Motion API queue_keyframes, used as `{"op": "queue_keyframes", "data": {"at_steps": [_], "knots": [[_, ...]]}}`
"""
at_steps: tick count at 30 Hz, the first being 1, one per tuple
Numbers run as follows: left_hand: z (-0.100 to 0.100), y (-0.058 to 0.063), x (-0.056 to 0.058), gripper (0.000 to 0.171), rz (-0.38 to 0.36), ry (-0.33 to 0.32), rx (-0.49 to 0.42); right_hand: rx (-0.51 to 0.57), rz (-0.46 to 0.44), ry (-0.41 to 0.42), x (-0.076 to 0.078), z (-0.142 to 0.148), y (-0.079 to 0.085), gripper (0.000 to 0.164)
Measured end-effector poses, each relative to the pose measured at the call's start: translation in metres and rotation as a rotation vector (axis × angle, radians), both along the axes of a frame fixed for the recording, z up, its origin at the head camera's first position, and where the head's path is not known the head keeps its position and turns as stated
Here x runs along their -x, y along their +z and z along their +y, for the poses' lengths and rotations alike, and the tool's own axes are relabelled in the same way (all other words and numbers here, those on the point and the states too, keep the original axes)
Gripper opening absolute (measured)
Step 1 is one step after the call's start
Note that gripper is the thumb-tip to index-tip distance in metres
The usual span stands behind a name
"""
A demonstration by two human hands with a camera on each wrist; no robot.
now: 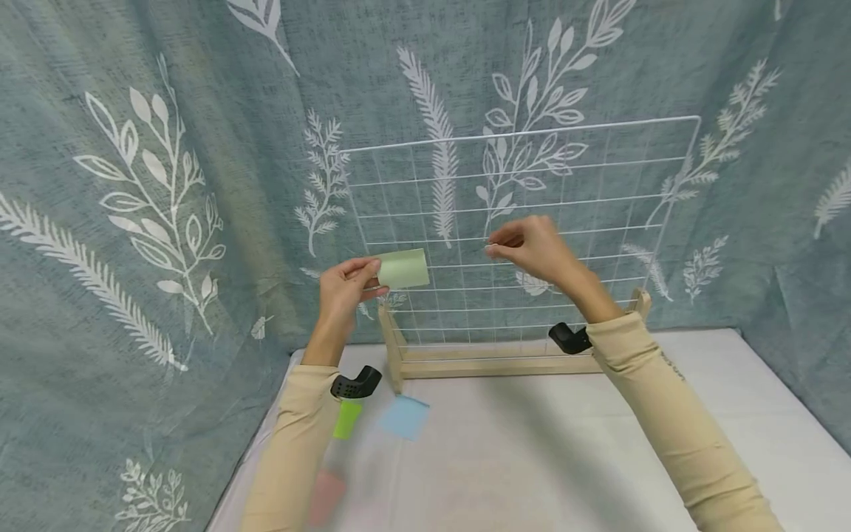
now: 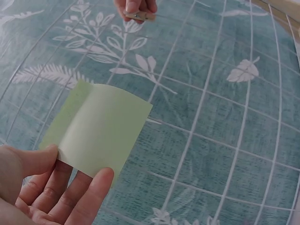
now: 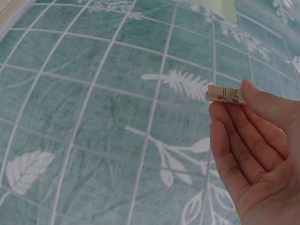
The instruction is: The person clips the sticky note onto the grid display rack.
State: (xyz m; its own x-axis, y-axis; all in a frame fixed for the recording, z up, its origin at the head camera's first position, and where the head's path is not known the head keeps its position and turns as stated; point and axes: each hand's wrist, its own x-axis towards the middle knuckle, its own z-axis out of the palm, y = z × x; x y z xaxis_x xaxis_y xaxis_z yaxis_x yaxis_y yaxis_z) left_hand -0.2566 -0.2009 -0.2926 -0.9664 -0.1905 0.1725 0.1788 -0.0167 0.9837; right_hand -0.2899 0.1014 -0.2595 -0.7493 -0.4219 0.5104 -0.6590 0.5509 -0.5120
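A pale green sticky note (image 1: 405, 269), folded across near one edge, is pinched by the fingers and thumb of my left hand (image 1: 342, 294). In the left wrist view the note (image 2: 105, 129) stands in front of the white wire grid. My right hand (image 1: 537, 251) pinches a small wooden clothespin (image 3: 225, 94) between thumb and fingers, its metal spring facing the right wrist camera. Both hands are raised on the near side of the wire grid (image 1: 465, 266), the left one by its left side, the right one around its middle.
The grid stands in a wooden base (image 1: 492, 367) on a white-covered table (image 1: 505, 458). A blue note (image 1: 405, 417), a bright green note (image 1: 347, 420) and a pink note (image 1: 327, 496) lie at the left. Leaf-patterned cloth (image 1: 219, 310) hangs behind and at the sides.
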Motion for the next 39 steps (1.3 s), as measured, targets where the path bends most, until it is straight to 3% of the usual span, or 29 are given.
{"op": "queue_keyframes", "data": {"at_steps": [7,16,26,33,39], "knots": [[0.000,0.012,0.007,0.033,0.045,0.019,0.032,-0.025,0.005,0.034,-0.002,-0.011,0.004,0.023],[0.006,0.036,0.014,0.030,0.117,0.014,0.064,-0.009,0.109,0.038,0.002,-0.025,0.021,0.020],[0.015,0.059,0.021,0.030,0.188,0.004,0.099,0.031,0.156,0.033,0.005,-0.042,0.052,0.018],[0.015,0.071,0.022,0.030,0.218,0.044,0.148,0.056,0.132,0.037,0.008,-0.053,0.076,0.017],[0.014,0.081,0.025,0.029,0.222,0.029,0.085,0.053,0.166,0.033,0.014,-0.062,0.095,0.016]]}}
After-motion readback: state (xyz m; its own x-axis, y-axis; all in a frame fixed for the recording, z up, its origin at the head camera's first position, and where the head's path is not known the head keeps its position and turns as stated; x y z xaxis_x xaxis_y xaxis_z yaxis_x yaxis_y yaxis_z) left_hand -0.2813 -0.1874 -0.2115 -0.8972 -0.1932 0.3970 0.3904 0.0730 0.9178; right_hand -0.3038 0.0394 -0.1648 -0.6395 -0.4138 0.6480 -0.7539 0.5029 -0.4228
